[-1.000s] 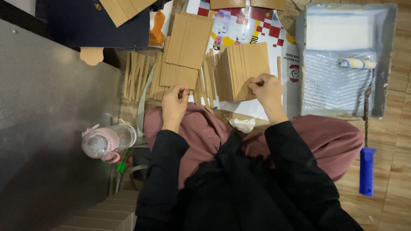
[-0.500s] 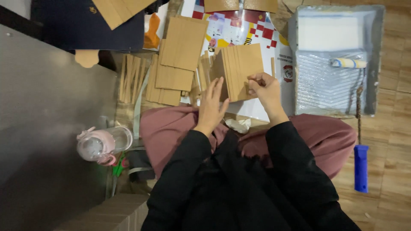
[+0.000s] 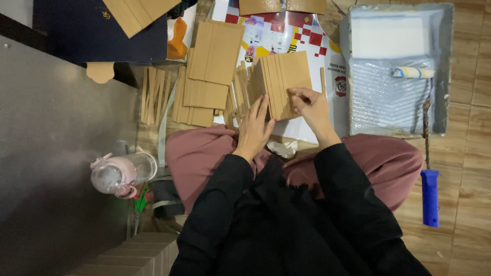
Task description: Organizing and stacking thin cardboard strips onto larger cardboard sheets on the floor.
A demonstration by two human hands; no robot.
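I sit on the floor with a fanned stack of brown cardboard pieces point(image 3: 284, 76) in front of my knees. My right hand point(image 3: 312, 110) pinches the near edge of that stack with curled fingers. My left hand point(image 3: 255, 128) rests flat with fingers apart against the stack's left edge. More flat cardboard rectangles point(image 3: 212, 66) and thin cardboard strips point(image 3: 153, 94) lie to the left of it.
A grey paint tray point(image 3: 445, 66) with a small roller point(image 3: 413, 73) sits at the right; the roller's blue handle point(image 3: 429, 197) lies on the wooden floor. A pink water bottle point(image 3: 120, 174), a dark box point(image 3: 97, 30) and a printed sheet point(image 3: 286, 30) are around.
My left hand moved right from the flat cardboard pile to the left edge of the fanned stack. My right hand stayed on the stack.
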